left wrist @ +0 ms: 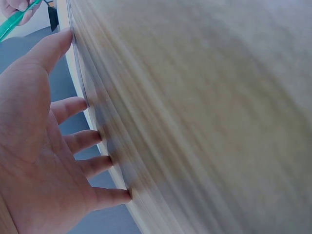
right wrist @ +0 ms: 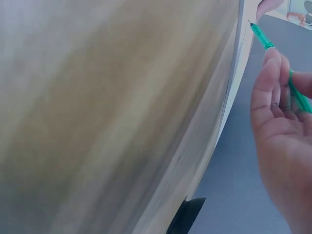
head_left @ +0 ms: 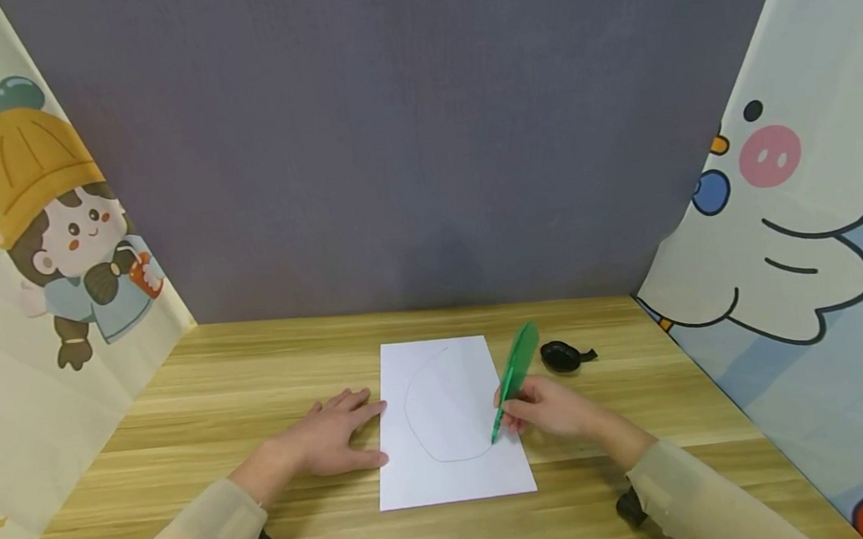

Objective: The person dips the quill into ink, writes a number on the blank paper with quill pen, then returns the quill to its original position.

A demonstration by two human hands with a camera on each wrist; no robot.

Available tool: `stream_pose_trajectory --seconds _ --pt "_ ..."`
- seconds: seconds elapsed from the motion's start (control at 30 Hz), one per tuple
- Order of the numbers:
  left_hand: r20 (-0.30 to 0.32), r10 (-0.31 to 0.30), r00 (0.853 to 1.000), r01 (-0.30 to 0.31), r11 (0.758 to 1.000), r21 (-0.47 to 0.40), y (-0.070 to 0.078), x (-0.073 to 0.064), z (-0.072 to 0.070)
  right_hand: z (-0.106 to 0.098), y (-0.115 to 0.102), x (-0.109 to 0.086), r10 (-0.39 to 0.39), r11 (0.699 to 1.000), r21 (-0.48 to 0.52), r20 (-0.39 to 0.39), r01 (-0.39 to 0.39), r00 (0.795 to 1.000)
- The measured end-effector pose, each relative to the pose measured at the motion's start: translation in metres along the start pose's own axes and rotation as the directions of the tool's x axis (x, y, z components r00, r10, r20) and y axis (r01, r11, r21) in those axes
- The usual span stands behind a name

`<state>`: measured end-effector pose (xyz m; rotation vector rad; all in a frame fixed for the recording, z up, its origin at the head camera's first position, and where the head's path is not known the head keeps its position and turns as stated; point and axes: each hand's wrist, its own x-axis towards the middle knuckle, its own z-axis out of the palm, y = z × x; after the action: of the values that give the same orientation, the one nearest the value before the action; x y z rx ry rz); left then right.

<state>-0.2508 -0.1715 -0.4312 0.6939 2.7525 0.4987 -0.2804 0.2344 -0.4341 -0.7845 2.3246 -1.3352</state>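
A white sheet of paper (head_left: 449, 418) lies on the wooden table, bearing one thin curved line that runs from the top down the left side and along the bottom. My right hand (head_left: 546, 406) pinches a green feather-shaped pen (head_left: 517, 368), its tip at the line's lower right end. The right wrist view shows the pen's dark point (right wrist: 250, 23) and the fingers curled around its barrel. My left hand (head_left: 330, 435) rests at the sheet's left edge with fingers spread and straight; thumb and index fingertips touch the paper's edge.
A small black object with a short tail (head_left: 564, 356) lies right of the paper's upper corner. Behind the wooden table (head_left: 258, 365) rises a grey panel (head_left: 407, 137). Cartoon-printed sheets (head_left: 815, 276) flank both sides.
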Motion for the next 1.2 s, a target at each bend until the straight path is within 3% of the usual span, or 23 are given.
stream_pose_trajectory --seconds 0.47,0.8,1.2 --pt "-0.002 0.001 1.000 -0.001 1.000 0.009 0.000 -0.001 -0.001 -0.011 0.006 0.005 -0.018 0.999 -0.038 -0.038 0.016 0.999" --pt "0.003 -0.002 1.000 0.002 1.000 0.002 -0.002 -0.001 0.000 -0.016 0.007 0.007 0.011 1.000 -0.022 -0.068 -0.013 0.998" --pt "0.007 0.007 1.000 -0.007 1.000 -0.006 0.001 -0.002 -0.002 -0.020 0.008 0.011 0.027 0.997 -0.072 -0.115 -0.036 0.993"
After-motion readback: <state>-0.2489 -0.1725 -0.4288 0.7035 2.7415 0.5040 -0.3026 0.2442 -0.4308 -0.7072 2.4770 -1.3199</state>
